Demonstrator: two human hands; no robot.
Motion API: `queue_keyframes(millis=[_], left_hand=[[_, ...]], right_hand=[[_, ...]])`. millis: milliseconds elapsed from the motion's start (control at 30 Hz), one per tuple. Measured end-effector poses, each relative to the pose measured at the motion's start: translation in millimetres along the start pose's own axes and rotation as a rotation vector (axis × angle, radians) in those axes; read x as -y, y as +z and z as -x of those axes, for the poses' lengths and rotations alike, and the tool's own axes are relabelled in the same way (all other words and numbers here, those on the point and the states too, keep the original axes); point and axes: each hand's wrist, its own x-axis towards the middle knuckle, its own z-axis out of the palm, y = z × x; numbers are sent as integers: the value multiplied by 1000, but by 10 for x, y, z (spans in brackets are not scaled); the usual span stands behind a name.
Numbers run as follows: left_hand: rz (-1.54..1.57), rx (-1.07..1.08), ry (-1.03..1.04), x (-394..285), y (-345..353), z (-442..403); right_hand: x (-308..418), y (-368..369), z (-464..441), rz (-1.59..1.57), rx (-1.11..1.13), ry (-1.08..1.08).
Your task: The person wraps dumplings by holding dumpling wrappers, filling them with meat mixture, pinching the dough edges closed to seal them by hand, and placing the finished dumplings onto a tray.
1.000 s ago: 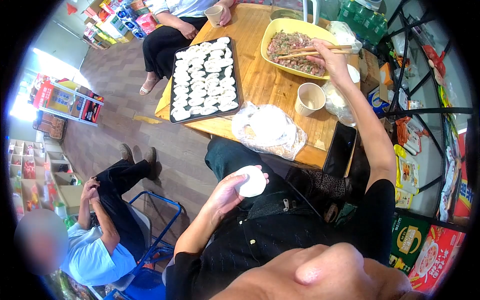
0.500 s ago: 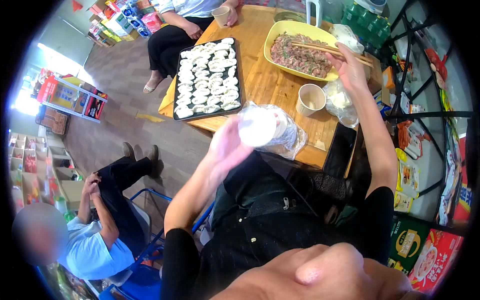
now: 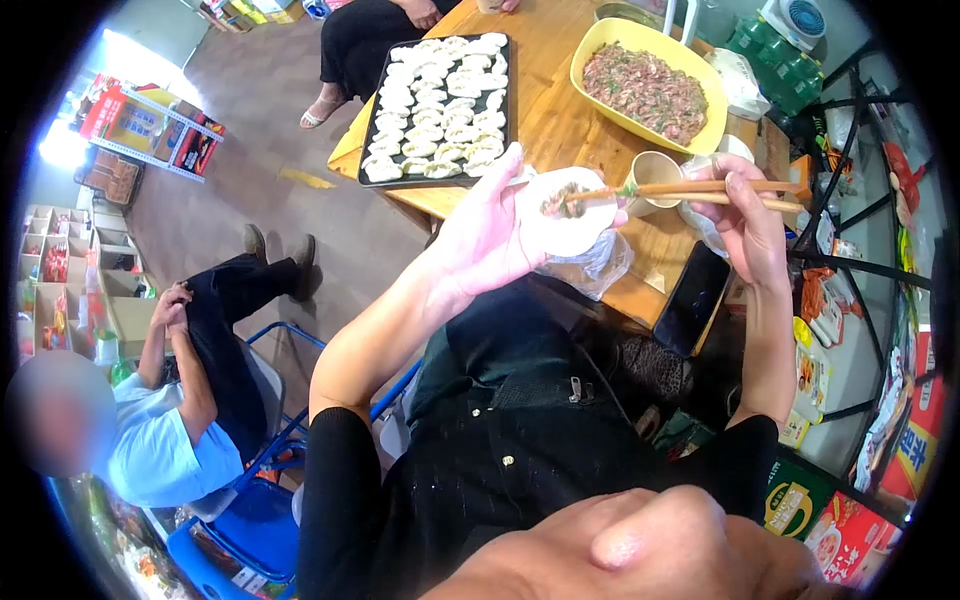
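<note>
On the palm and fingers of my left hand (image 3: pixel 485 240) rests a round white dough wrapper (image 3: pixel 566 228), with a small lump of meat filling (image 3: pixel 566 200) on it. My right hand (image 3: pixel 750 222) grips wooden chopsticks (image 3: pixel 690 188), whose tips touch that filling. Behind them is a yellow bowl (image 3: pixel 579 70) of minced meat with green bits (image 3: pixel 650 88). A black tray (image 3: pixel 512 95) holds rows of folded dumplings (image 3: pixel 430 120). Below the wrapper, a plastic bag (image 3: pixel 598 268) is partly covered by my left hand.
A paper cup (image 3: pixel 657 175) stands on the wooden table (image 3: pixel 540 50) behind the chopsticks. A black phone (image 3: pixel 692 298) lies at the near edge. One person (image 3: pixel 170 440) sits at the left; another person's legs (image 3: pixel 355 50) show beyond the tray. Green bottles (image 3: pixel 785 75) stand at the right.
My left hand has risen over the table edge with the wrapper. The chopsticks have come from the bowl down to the wrapper, where filling now lies. The view has shifted.
</note>
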Motion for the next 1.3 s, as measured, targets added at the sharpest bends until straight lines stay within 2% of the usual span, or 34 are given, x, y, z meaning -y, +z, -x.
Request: queue_keyframes(millis=[133,300,367,600,800,900,1000,1133,1233,1300], left_hand=[[48,1,28,70,-55,84],[29,-67,100,118,-131,87],[131,-43,108,107,-154,74],[54,-58,116,83,-159,65],[39,-19,90,78,-194,27],[8,-49,117,97,-215,20],[12,-39,123,99,-264,28],[21,-46,118,94,-265,29],[-1,5,135,99,-281,44],[70,-1,119,102,-265,82]], right_hand=[[32,84,90,133,76,-1],[96,147,132,232,25,-4],[121,132,117,263,-27,-10],[263,133,29,232,-36,-79],[235,240,-63,309,22,-16],[256,268,-34,199,-67,-44],[286,335,31,255,113,-29],[261,517,31,424,112,-1],[230,515,-40,433,-27,-25],[224,441,-58,356,-24,-28]])
